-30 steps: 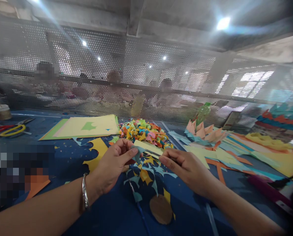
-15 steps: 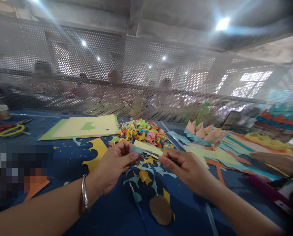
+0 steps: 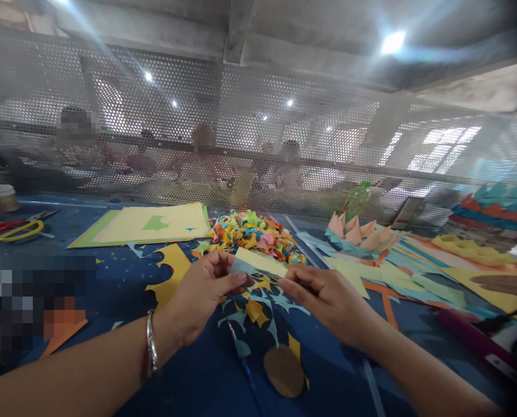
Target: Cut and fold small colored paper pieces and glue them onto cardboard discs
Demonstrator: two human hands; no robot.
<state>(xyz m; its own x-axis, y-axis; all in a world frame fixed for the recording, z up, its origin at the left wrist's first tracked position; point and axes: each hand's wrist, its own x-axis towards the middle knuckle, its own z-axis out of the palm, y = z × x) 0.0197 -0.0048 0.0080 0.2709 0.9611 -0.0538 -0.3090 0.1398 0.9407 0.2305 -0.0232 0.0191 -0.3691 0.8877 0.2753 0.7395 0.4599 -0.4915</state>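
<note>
My left hand, with a silver bangle at its wrist, pinches light blue paper between thumb and fingers. A pale yellow piece of paper lies against it and stretches toward my right hand. The right fingers are closed round small scissors; only thin dark blades show at the paper's lower edge, and the handles are hidden in the hand. Below both hands lie blue and yellow paper offcuts, a round brown disc and a thin blue-handled tool.
A heap of colourful paper bits is behind my hands, with stacked paper sheets to its left. Red and yellow-handled scissors lie far left. Folded paper pieces, a green-capped bottle and a purple object are rightward. Perforated panels stand behind.
The blades now show as a thinner line by the paper, and the pale yellow piece faces me more. Both hands barely moved. At far right, a yellow sheet with a brown shape is newly visible.
</note>
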